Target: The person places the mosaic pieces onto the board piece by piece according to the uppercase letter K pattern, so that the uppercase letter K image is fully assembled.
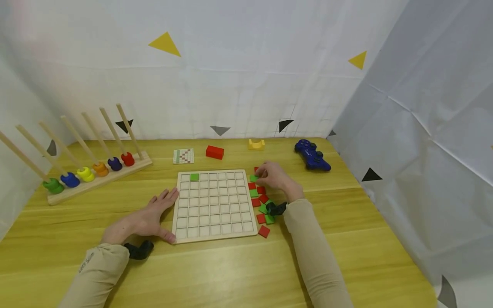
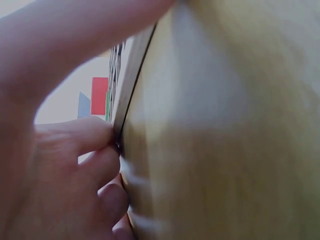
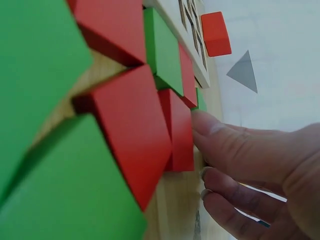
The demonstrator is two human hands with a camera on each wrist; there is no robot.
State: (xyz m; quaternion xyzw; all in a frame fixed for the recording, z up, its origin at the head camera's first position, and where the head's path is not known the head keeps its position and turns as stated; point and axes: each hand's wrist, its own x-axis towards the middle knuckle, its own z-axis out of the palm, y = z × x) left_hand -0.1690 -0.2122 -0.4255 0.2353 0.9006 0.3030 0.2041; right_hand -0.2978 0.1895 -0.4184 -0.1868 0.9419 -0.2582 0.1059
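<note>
Your left hand lies with fingers spread and relaxed against the left edge of a wooden grid board, thumb at its near left corner. Your right hand bends over the far end of loose red and green square tiles, which lie along the board's right edge, most of them nearer you than those fingers. A green tile sits just by the right fingertips; whether they have pinched a tile, I cannot tell.

The step in hand appears to be picking one tile for the board. The next move seems to call for a light pinch that leaves the neighbouring tiles undisturbed, while the left fingers steady the board.

Among the board's cells, one is seen filled: a green square in the far row, second from the left, beyond your left fingertips. Left of those fingers, a bead rack has seven pegs, six with coloured beads at the base. Beyond your fingers, a pattern card lies on the table
</note>
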